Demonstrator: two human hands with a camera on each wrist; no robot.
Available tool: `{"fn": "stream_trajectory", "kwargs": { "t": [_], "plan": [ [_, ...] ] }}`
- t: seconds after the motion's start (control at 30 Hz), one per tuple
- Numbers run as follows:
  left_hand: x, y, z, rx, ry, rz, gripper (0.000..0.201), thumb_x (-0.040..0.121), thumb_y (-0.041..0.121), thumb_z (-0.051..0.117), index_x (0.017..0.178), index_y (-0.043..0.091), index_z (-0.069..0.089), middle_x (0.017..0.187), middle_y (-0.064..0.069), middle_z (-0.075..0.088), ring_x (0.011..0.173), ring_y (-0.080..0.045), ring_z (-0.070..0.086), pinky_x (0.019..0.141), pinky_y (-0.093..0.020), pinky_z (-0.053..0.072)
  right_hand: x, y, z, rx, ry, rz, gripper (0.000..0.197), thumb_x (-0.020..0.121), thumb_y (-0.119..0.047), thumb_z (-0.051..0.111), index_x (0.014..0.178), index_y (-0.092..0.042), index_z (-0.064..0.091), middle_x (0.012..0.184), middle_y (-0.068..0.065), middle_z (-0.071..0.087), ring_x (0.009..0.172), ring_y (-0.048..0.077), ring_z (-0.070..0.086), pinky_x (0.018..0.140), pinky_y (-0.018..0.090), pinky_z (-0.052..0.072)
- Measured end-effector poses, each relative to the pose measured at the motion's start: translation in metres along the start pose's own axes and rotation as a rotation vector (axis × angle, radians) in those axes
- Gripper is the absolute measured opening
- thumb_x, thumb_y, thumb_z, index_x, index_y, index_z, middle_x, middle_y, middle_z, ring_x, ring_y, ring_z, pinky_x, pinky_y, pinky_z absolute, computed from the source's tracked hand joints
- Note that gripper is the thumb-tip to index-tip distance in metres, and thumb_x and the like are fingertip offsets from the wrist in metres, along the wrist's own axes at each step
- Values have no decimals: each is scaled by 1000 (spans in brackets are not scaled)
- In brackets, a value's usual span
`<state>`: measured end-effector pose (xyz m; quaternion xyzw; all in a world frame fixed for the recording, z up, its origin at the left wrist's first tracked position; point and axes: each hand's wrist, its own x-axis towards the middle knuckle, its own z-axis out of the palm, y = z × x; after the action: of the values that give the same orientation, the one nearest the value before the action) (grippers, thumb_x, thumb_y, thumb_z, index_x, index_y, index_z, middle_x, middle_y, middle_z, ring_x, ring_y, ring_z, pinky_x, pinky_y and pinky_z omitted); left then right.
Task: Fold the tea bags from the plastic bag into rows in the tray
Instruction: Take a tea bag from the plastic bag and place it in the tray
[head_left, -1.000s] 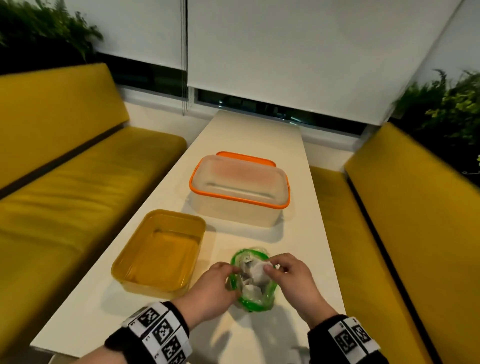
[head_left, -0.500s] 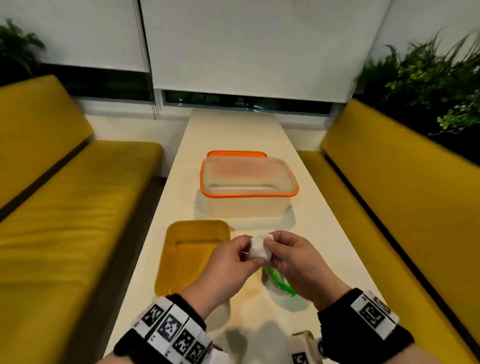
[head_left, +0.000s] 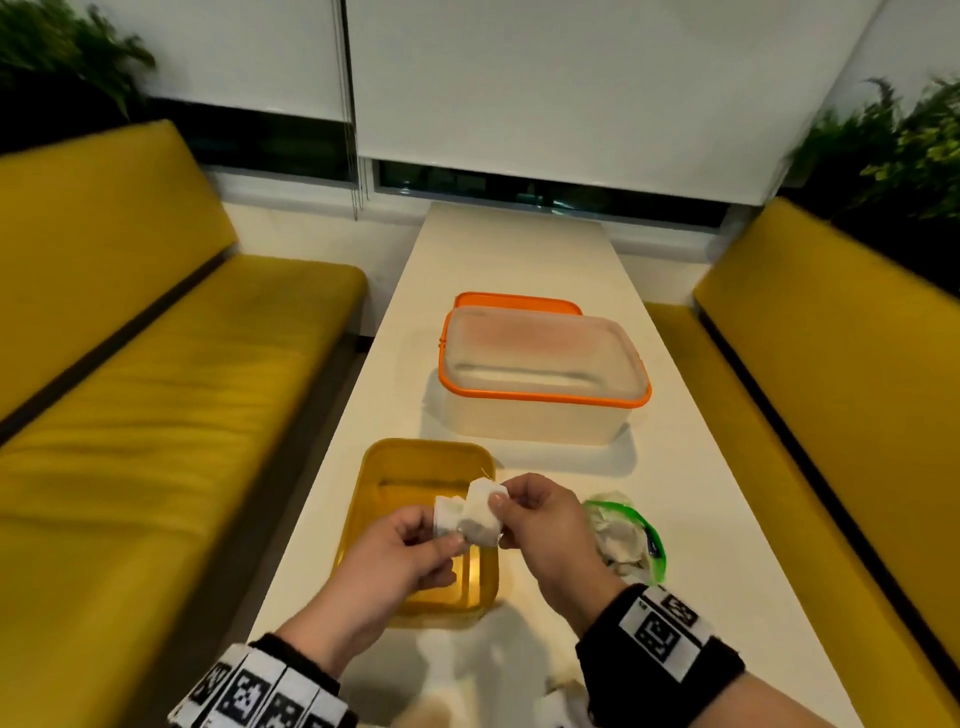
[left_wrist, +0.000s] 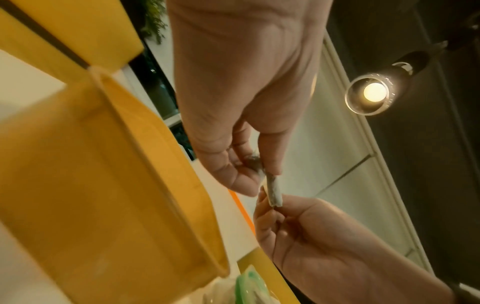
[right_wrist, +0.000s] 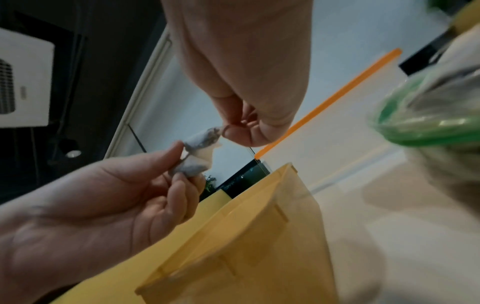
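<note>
Both hands, left hand (head_left: 400, 551) and right hand (head_left: 540, 525), pinch one tea bag (head_left: 478, 514) above the yellow tray (head_left: 374, 467). Right of the tray sits the blurry plastic bag (head_left: 628, 535).

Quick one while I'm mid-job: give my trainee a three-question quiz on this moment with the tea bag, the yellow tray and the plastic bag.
1. True or false: the tea bag is pinched by both the left hand and the right hand.
2. Where is the green-rimmed plastic bag? A) inside the yellow tray B) on the table, right of the tray C) in the orange-rimmed box
3. Fill in: the hands hold the tea bag above the ____.

Key: 1 true; 2 B; 3 tray.
</note>
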<state>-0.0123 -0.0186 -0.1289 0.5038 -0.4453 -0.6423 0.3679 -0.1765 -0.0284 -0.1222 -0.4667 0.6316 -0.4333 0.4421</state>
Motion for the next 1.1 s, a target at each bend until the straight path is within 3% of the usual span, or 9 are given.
{"fn": "stream_trajectory", "kwargs": {
  "t": [0.07, 0.13, 0.23, 0.4, 0.5, 0.63, 0.77, 0.9, 1.1],
  "plan": [
    [6, -3, -10, -20, 95, 23, 14, 86, 7, 63, 99, 9, 68, 82, -7, 67, 70, -13, 62, 66, -25, 55, 5, 4, 5, -169, -156, -99, 11, 91, -19, 58, 79, -17, 57, 79, 12, 64, 73, 18, 57, 71, 41, 50],
    [11, -6, -19, -44, 178, 27, 13, 87, 8, 62, 98, 11, 69, 87, -11, 68, 75, -18, 63, 69, -28, 56, 5, 11, 7, -530, -370, -219, 9, 94, -27, 51, 88, -21, 51, 86, 9, 64, 81, 24, 58, 74, 38, 44],
    [15, -12, -24, -31, 202, -28, 13, 87, 11, 63, 99, 12, 68, 90, -13, 69, 81, -22, 65, 73, -31, 57, -1, 19, 1, -853, -470, -388, 11, 99, -32, 40, 97, -23, 47, 94, 5, 67, 89, 29, 58, 74, 31, 29],
    [14, -23, -21, 126, 169, -37, 8, 85, 17, 66, 92, 18, 69, 78, -1, 71, 78, -19, 68, 76, -32, 57, -5, 33, -16, -774, -462, -345, 12, 99, -36, 40, 88, -32, 38, 85, -3, 64, 81, 24, 59, 70, 33, 42],
    [12, -27, -16, 147, 160, -16, 5, 83, 14, 68, 84, 19, 71, 73, -1, 70, 73, -18, 67, 75, -34, 58, -10, 35, -24, -738, -450, -340, 13, 97, -37, 45, 85, -34, 41, 70, -18, 51, 76, 15, 58, 67, 30, 42],
    [10, -27, -13, 164, 139, 5, 7, 83, 18, 68, 78, 21, 70, 71, 0, 69, 71, -15, 68, 75, -33, 57, -6, 17, -29, -676, -347, -305, 24, 88, -34, 61, 66, -41, 52, 78, -22, 52, 84, 4, 54, 78, 23, 44],
    [11, -23, -14, 122, 145, 23, 4, 84, 13, 67, 86, 14, 70, 74, -2, 69, 68, -13, 68, 72, -28, 56, 20, -15, -32, -629, -229, -307, 27, 85, -20, 66, 65, -38, 58, 64, -17, 56, 64, 1, 54, 57, 8, 39],
    [11, -23, -16, 119, 127, 50, 7, 84, 12, 67, 87, 5, 67, 73, -5, 66, 69, -14, 66, 80, -37, 56, 54, -28, -26, -809, -254, -301, 13, 86, -16, 59, 88, -27, 67, 70, -8, 57, 68, 14, 53, 60, 24, 43],
    [12, -20, -14, 98, 118, 111, 29, 82, 15, 71, 91, -10, 60, 71, -8, 65, 68, -16, 66, 80, -39, 56, 87, -21, -11, -979, -239, -171, 9, 86, -27, 56, 78, -32, 57, 84, -7, 60, 90, 22, 58, 84, 35, 47]
  ]
}}
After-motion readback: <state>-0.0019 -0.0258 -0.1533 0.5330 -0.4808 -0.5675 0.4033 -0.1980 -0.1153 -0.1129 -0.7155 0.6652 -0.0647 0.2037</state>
